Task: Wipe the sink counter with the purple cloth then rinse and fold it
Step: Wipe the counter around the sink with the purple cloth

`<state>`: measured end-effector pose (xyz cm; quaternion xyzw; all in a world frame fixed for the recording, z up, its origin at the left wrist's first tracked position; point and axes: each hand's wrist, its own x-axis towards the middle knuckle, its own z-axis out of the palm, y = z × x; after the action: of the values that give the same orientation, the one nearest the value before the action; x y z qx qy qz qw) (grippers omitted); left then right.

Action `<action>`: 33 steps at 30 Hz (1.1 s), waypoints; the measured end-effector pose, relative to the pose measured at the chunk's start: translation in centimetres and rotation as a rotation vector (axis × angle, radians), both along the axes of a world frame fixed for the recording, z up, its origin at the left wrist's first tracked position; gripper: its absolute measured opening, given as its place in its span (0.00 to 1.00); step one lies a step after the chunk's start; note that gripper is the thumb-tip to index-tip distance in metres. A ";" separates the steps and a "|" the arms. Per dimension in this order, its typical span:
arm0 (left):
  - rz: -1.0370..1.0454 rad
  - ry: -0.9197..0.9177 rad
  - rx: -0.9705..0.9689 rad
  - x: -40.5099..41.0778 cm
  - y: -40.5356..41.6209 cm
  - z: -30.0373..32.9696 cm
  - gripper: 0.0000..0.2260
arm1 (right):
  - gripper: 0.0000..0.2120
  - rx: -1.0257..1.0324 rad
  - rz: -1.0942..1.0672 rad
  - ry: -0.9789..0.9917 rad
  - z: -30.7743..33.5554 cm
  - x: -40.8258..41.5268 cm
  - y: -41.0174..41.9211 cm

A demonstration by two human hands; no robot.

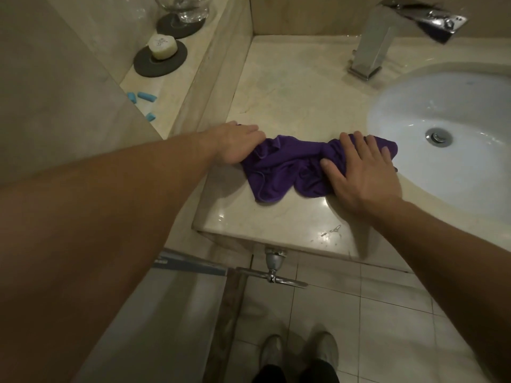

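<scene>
Both hands lie flat, fingers straight, left hand (237, 143) and right hand (359, 172) pressing the crumpled purple cloth (287, 170) on the glossy beige marble counter (290, 87) (beside the basin); smoothing it wider should wipe better.

Soap bar (161, 46) on a dark disc (160, 60), blue capsules (141, 98) nearby — glass (183, 7) behind.
</scene>
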<state>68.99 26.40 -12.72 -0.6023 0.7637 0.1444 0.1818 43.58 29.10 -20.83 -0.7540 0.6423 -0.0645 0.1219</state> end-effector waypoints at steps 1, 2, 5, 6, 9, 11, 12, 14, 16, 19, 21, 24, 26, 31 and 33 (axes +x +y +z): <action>0.020 0.027 0.017 0.0 0.4 0.1 0.19 | 0.38 0.013 0.004 0.001 0.2 0.0 0.5; 0.042 0.051 0.031 0.0 0.7 0.2 0.18 | 0.39 0.022 0.003 -0.002 0.3 0.0 0.9; 0.124 0.100 0.062 -0.2 1.7 0.8 0.10 | 0.39 0.031 -0.004 -0.005 0.4 0.2 1.9; 0.142 0.113 0.060 -0.1 2.0 0.9 0.09 | 0.39 0.033 -0.006 -0.003 0.4 0.2 2.2; 0.199 0.151 0.050 -0.1 2.9 0.8 0.09 | 0.38 0.036 -0.011 0.002 0.3 0.4 3.0; 0.190 0.148 0.046 -0.2 3.4 0.7 0.09 | 0.37 0.034 -0.010 0.005 0.3 0.4 3.5; 0.165 0.135 0.054 -0.2 3.7 0.7 0.09 | 0.36 0.032 -0.010 0.012 0.4 0.4 3.8; 0.137 0.113 0.055 -0.2 4.1 0.5 0.10 | 0.35 0.032 -0.022 0.041 0.5 0.5 4.6; 0.104 0.111 0.070 -0.1 4.8 0.5 0.12 | 0.34 0.044 -0.063 0.071 0.6 0.8 5.7; 0.079 0.111 0.081 0.4 5.6 -0.1 0.13 | 0.33 0.071 -0.127 0.068 0.5 1.4 7.3; 0.098 0.131 0.069 0.5 6.0 -0.3 0.10 | 0.33 0.078 -0.129 0.065 0.5 1.5 8.1; 0.158 0.168 0.104 0.4 6.9 -0.3 0.12 | 0.35 0.076 -0.098 0.076 0.5 1.3 9.3; 0.177 0.207 0.111 0.5 7.6 -0.2 0.17 | 0.37 0.081 -0.074 0.089 0.7 1.1 9.9; 0.270 0.331 0.156 1.0 9.4 -0.6 0.24 | 0.38 0.089 -0.036 0.093 0.9 0.5 11.3; 0.235 0.319 0.136 1.3 10.3 -0.9 0.27 | 0.36 0.069 -0.044 0.079 0.8 0.6 11.9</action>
<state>70.33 36.70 -13.63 -0.6430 0.6958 0.3096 0.0808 44.22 40.98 -20.03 -0.7371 0.6647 -0.0151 0.1213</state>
